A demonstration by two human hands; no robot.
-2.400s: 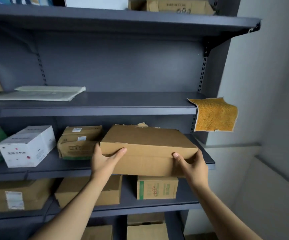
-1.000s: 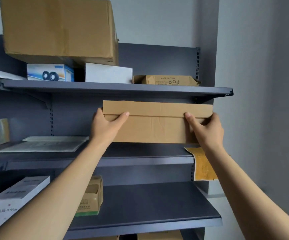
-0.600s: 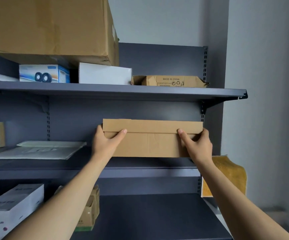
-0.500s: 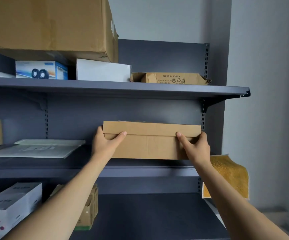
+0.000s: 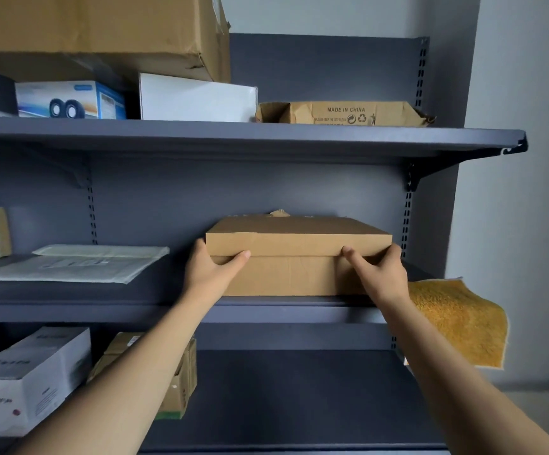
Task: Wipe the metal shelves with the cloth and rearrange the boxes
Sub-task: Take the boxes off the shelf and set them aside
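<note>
Nearest me, on the lower shelf (image 5: 299,395), a white box (image 5: 26,379) stands at the left. A small brown carton (image 5: 181,389) beside it is partly hidden behind my left forearm.

Above, my left hand (image 5: 212,269) grips the left end of the flat cardboard box (image 5: 299,274). The thumb lies across the front and the other fingers wrap out of sight round the side. My right hand (image 5: 378,270) holds the right end the same way, thumb on the front under the lid's edge. The box sits level on the right half of the middle shelf (image 5: 283,311).

The yellow cloth (image 5: 457,320) hangs off that shelf's right end, just beside my right wrist. Pale padded envelopes (image 5: 76,264) lie flat to the left, apart from the box.

Farther up, the top shelf (image 5: 233,136) carries a crushed carton (image 5: 345,113) printed MADE IN CHINA.
</note>
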